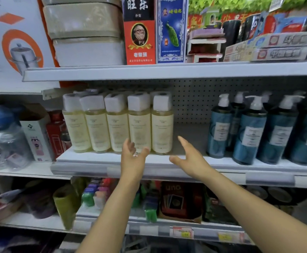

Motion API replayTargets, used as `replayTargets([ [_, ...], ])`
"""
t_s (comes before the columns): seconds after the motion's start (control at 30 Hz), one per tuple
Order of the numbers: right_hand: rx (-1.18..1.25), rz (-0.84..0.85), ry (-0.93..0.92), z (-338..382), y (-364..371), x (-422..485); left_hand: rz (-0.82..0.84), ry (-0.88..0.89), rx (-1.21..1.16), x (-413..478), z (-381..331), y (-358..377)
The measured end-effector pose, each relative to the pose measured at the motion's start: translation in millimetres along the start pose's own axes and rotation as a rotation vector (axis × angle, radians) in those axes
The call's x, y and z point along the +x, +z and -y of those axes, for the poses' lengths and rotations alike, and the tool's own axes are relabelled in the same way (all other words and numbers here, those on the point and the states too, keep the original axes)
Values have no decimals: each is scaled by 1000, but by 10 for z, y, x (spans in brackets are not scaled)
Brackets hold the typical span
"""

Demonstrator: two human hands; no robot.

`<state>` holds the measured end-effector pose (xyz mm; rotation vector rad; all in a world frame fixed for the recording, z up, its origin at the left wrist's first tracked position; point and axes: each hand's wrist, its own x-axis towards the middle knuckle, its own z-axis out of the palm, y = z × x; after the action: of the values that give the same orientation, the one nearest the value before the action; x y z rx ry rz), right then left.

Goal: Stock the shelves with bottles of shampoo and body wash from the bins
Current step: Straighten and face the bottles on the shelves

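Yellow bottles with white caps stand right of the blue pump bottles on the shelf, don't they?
No. The head view shows the white-capped yellow bottles standing left of the blue pump bottles on the shelf.

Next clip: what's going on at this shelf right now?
A person faces the middle shelf with both hands out, holding nothing. The left hand is open at the base of the pale yellow bottles; whether it touches one is unclear. The right hand, also open, is held out toward the bare gap between that row and the blue pump bottles. No bin is in view.
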<state>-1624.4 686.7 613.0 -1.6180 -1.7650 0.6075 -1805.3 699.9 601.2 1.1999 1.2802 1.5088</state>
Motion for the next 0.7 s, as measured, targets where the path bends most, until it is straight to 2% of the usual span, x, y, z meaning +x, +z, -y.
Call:
replayTargets([
  [0.2,78,-68,-19,-194,-46,-96,182,-32,10,-259,-72,286],
  [0.4,108,-204,-1,-414,-196,-206,341,-23,40,-251,-74,491],
  [0.6,105,-552,16,-642,-408,-274,457,38,80,-166,-73,898],
  [0.7,67,-674,68,-727,-478,-331,502,69,163,-102,-44,1106],
])
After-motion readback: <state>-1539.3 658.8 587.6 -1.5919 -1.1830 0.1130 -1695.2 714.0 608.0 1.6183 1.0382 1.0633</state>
